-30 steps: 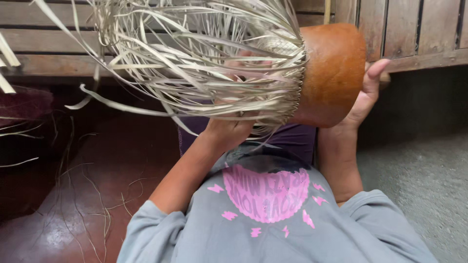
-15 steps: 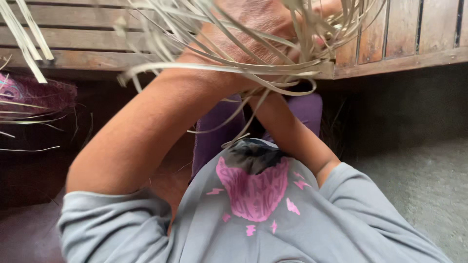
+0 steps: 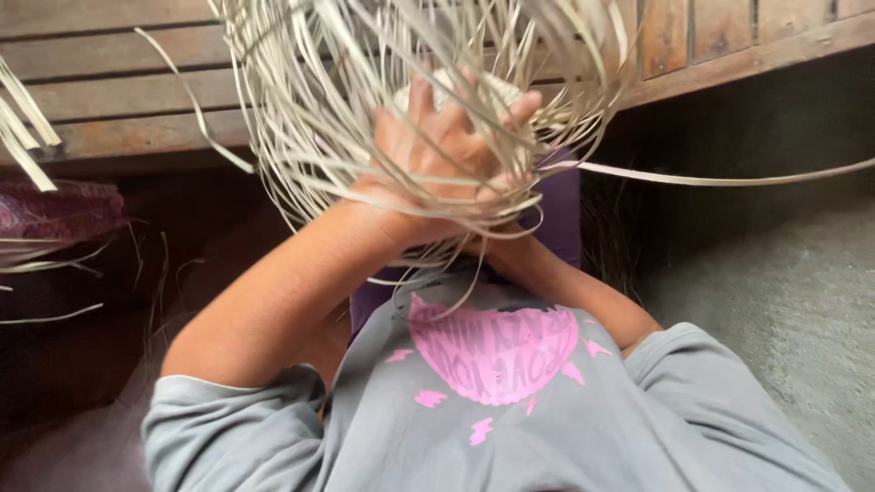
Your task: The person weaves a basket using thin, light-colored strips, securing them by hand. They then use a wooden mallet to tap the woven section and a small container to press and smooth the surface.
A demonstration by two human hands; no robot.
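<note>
Mostly strips: pale, flat weaving strips (image 3: 301, 137) fanned out in a loose cage across the upper middle of the view, raised in front of the chest.
Woven piece: small pale woven core (image 3: 497, 91) where the strips meet, half hidden by fingers; shape not clear.
Left hand: left hand (image 3: 424, 150) raised, fingers spread upward and pressed against the core, closed round the gathered strips at the wrist end.
Right hand: right hand (image 3: 497, 191) coming up from below, pressed against the left hand and mostly hidden behind it; thumb tip showing at the upper right of the core; exact grip cannot be told.
Hands together: clamped on the same bundle, touching each other, no gap between.
Stray strip: one long strip (image 3: 720, 176) running out level to the right edge of the view.
Surroundings: wooden slatted bench (image 3: 109, 100) behind, along the top; grey floor (image 3: 784, 301) at lower right; grey shirt with pink print (image 3: 497, 351) below; purple seat (image 3: 561, 214) under the forearms; dark reddish bundle (image 3: 55, 210) at far left.
Doing it well, as a judgement: firm pinch at the core so woven rows stay tight; loose ends kept fanned and uncrossed; one strip worked at a time; bends kept gentle, since dry strips look prone to cracking; long stray strip kept off the floor.
</note>
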